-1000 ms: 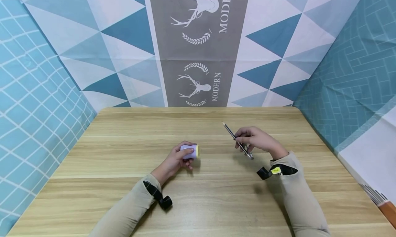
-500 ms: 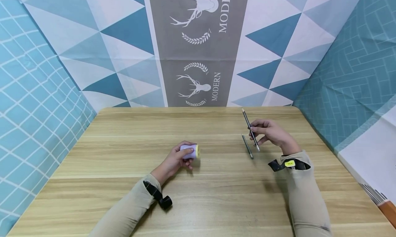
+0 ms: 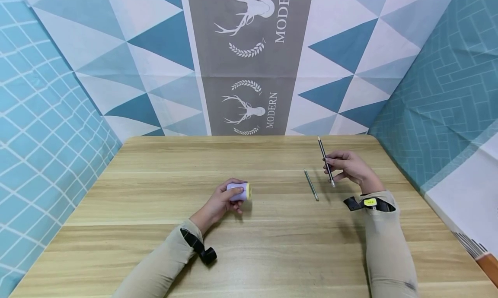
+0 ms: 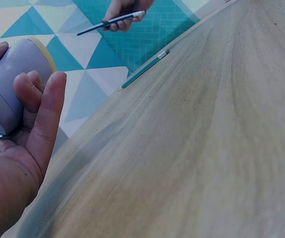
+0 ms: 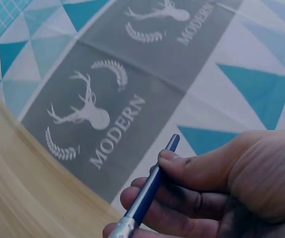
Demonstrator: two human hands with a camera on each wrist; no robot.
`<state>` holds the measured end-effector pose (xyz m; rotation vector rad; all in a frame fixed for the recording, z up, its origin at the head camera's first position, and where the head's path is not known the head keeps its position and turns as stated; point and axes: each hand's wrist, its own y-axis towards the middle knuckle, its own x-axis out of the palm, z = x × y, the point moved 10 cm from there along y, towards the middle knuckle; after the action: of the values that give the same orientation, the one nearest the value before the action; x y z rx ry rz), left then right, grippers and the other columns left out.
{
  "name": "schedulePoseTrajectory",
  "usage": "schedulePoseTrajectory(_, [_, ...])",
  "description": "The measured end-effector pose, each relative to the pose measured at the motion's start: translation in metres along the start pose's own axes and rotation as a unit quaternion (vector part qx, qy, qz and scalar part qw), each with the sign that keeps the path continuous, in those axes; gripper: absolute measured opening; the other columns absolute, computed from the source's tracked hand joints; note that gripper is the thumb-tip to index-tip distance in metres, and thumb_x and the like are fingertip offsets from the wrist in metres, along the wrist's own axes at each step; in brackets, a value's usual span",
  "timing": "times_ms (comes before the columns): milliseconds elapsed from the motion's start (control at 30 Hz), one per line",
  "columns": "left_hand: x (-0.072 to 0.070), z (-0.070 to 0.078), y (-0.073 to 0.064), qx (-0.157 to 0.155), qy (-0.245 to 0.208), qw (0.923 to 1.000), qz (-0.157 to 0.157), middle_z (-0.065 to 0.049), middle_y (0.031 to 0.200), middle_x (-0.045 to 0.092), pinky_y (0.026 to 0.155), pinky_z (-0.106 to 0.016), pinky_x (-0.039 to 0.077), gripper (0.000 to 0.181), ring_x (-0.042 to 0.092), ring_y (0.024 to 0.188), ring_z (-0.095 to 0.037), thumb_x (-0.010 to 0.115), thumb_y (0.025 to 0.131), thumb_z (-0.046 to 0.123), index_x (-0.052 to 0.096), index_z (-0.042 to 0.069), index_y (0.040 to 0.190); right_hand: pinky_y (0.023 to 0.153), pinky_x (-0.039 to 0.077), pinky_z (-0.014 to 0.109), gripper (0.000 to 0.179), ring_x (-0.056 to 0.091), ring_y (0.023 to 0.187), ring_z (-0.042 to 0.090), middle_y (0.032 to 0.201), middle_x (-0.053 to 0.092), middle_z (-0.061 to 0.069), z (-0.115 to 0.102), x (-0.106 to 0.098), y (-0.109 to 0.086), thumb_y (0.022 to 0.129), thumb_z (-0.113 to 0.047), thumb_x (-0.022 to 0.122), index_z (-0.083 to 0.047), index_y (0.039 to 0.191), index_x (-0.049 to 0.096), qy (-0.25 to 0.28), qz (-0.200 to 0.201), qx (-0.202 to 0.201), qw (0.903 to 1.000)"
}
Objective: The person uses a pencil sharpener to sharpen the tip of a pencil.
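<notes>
In the head view my left hand (image 3: 218, 203) grips a lilac barrel-shaped object (image 3: 235, 191) with a yellow end, lying sideways with that end facing right. The left wrist view shows its smooth rounded body (image 4: 11, 82) against the palm, some fingers extended beside it. My right hand (image 3: 352, 166) pinches a dark pencil (image 3: 323, 149) between thumb and fingers, above the table and tilted. Its silver ferrule end (image 5: 125, 227) is nearest the right wrist camera. A green pencil (image 3: 311, 185) lies on the wooden table (image 3: 249, 255) between the hands, closer to the right one.
Behind the table hangs a patterned cloth (image 3: 245, 64) with deer prints and triangles. Blue cloths flank both sides, a grid-patterned one (image 3: 43, 116) on the left. Black camera straps (image 3: 198, 246) sit on both sleeved wrists.
The green pencil, earlier at my right hand, now lies on the table apart from it. My right hand has moved right and slightly back with the dark pencil. My left hand stays put.
</notes>
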<state>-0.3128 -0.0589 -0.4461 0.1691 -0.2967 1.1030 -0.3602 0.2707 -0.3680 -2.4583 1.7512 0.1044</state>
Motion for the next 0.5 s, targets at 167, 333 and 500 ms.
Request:
schedulePoseTrajectory(167, [0.001,0.0,0.0,-0.002,-0.001,1.0,0.001,-0.008,0.078,0.057,0.054,-0.028,0.059,0.022,0.055,0.057,-0.012,0.055,0.094,0.01,0.067,0.026,0.103,0.055,0.062,0.029,0.016,0.07,0.077,0.014,0.084,0.071,0.005,0.018,-0.012,0.003,0.103,-0.008,0.051,-0.008,0.1,0.067,-0.012,0.012,0.023,0.9996])
schedulePoseTrajectory(333, [0.0,0.0,-0.001,-0.003,-0.001,1.0,0.002,-0.007,0.077,0.057,0.054,-0.028,0.06,0.021,0.055,0.057,-0.012,0.055,0.095,0.01,0.066,0.025,0.103,0.057,0.061,0.03,0.031,0.07,0.078,0.015,0.085,0.072,0.003,0.043,-0.02,0.007,0.103,-0.013,0.054,0.013,0.12,0.056,-0.026,0.024,0.071,0.9968])
schedulePoseTrajectory(500, [0.0,0.0,0.0,-0.003,-0.001,1.0,0.004,-0.007,0.076,0.057,0.054,-0.029,0.06,0.02,0.055,0.056,-0.012,0.055,0.095,0.01,0.066,0.024,0.103,0.061,0.062,0.031,0.042,0.069,0.074,0.013,0.085,0.072,0.002,0.064,-0.025,0.01,0.102,-0.013,0.055,0.02,0.128,0.047,-0.053,0.03,0.11,0.9921])
